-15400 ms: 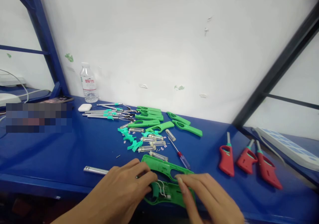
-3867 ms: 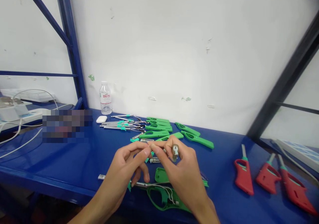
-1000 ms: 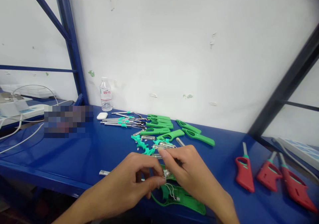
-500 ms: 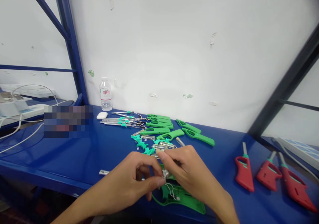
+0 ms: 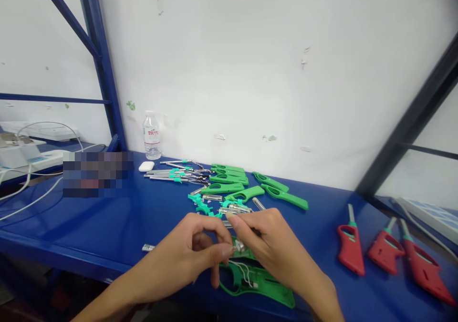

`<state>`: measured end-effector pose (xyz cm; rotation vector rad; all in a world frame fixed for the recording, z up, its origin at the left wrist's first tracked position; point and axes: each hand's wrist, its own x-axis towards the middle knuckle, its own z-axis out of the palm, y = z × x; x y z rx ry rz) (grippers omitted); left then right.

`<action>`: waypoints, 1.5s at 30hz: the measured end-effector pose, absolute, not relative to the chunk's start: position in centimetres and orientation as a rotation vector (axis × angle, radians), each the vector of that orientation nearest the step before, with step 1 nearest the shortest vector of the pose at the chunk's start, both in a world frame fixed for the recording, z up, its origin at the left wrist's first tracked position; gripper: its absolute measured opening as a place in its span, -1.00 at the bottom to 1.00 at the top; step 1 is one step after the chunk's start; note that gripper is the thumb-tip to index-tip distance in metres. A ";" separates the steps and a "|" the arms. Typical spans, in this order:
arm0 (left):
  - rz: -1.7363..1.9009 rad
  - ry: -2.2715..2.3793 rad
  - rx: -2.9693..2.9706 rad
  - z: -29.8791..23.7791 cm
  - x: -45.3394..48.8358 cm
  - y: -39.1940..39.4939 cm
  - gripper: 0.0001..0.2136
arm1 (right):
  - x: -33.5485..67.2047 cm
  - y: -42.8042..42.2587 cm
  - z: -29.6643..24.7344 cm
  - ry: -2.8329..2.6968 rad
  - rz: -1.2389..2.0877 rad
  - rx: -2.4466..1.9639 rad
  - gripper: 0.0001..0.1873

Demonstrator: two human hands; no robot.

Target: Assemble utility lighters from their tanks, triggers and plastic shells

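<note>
My left hand [image 5: 198,255] and my right hand [image 5: 266,245] meet over the near edge of the blue table [image 5: 107,222]. Both pinch a small clear and metal lighter part [image 5: 239,248] between thumb and fingertips. Thin white wires [image 5: 246,275] run from it down to an open green lighter shell [image 5: 261,286] lying flat just below the hands. A metal tube [image 5: 148,247] pokes out to the left of my left hand.
Behind the hands lie green shells [image 5: 229,179], teal triggers [image 5: 202,207], clear gas tanks and metal tube assemblies [image 5: 171,171]. Three red lighters [image 5: 386,253] lie on the right. A water bottle [image 5: 152,136], a white earbud case [image 5: 146,166] and cables [image 5: 28,193] sit on the left.
Both hands have dropped from chest height to just above the green shell. In the last second they barely moved; the pinched part shifted slightly right and down.
</note>
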<state>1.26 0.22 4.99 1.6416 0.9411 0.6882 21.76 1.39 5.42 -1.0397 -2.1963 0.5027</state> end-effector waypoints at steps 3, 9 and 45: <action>0.744 0.826 1.559 4.5 1.5 0.6 -0.69 | 21.6 1.5 5.2 -2.172 0.489 -1.027 -0.45; 0.832 0.737 1.491 3.6 1.7 1.1 -0.61 | 21.1 1.7 4.9 -2.149 0.388 -1.053 -0.46; 0.937 0.761 1.267 4.0 2.1 0.6 -0.63 | 22.6 0.5 6.6 -2.215 0.547 -1.036 -0.59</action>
